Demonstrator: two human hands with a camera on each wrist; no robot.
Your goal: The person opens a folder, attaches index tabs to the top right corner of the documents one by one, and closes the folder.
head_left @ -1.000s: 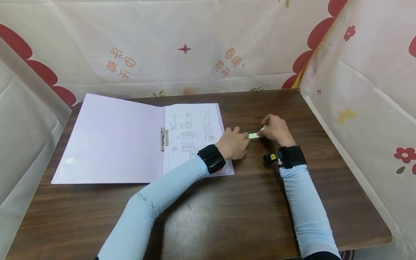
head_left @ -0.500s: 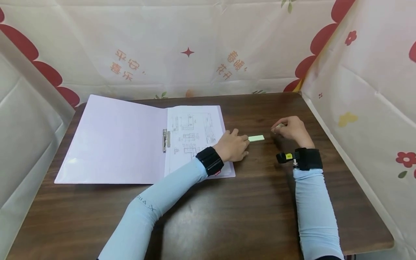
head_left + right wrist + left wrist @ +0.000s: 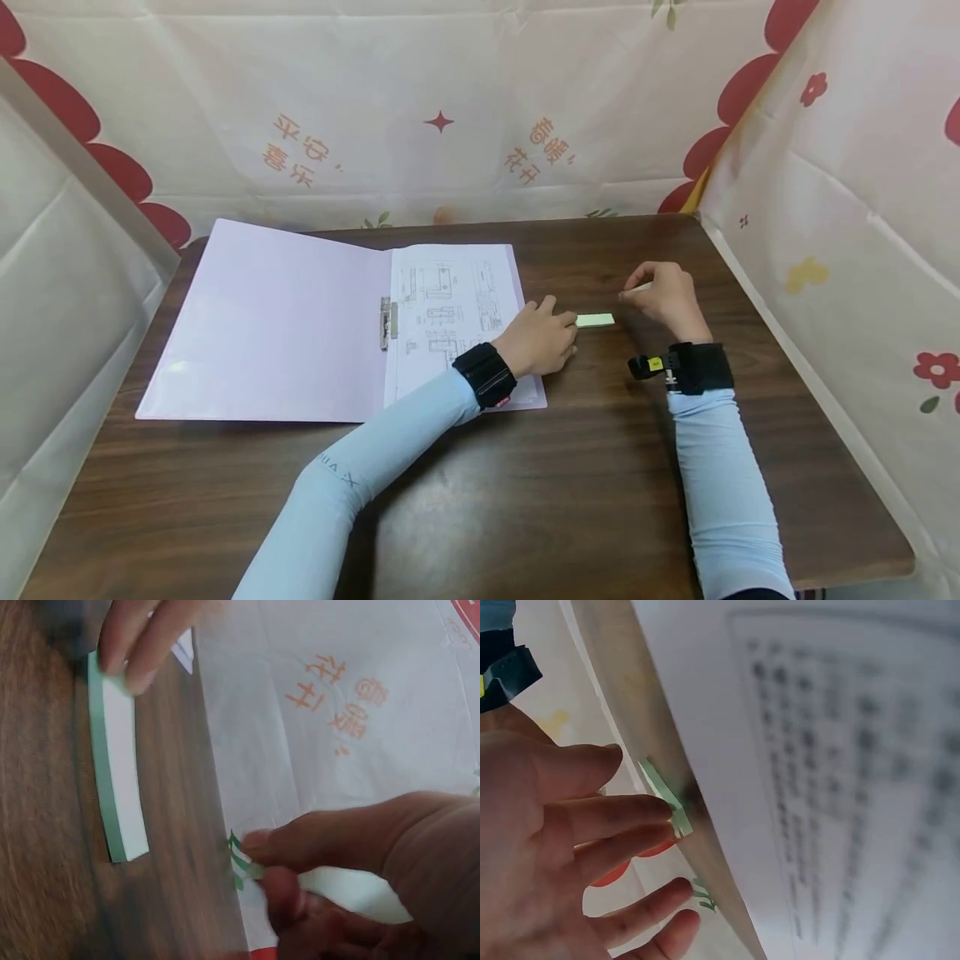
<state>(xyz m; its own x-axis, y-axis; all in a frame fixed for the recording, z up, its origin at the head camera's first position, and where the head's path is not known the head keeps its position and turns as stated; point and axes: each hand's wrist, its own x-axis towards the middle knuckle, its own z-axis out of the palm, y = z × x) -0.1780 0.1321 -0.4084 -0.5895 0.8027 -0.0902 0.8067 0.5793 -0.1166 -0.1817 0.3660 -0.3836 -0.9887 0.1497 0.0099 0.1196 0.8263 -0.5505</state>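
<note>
A narrow pad of pale green sticky notes (image 3: 596, 320) lies on the table just right of the open folder. My left hand (image 3: 536, 337) reaches over the folder's right edge, its extended fingertips resting on the pad's near left end. In the right wrist view those fingertips (image 3: 136, 675) press on the pad's white top face, above its green side. To the right of the pad, raised off the table, my right hand (image 3: 667, 300) pinches a single pale sticky note (image 3: 356, 891) between thumb and index finger. Part of that note is hidden within the hand.
The lilac folder (image 3: 277, 333) lies spread at the left, with a metal clip (image 3: 386, 323) at its spine. Clipped in it is a sheet of technical drawings (image 3: 420, 275). A printed cloth (image 3: 360, 100) hangs behind and on both sides of the brown table (image 3: 540, 500).
My right hand has peeled the note up from the pad and carried it off to the right, uncovering the pad's right end. My left hand stays on the pad.
</note>
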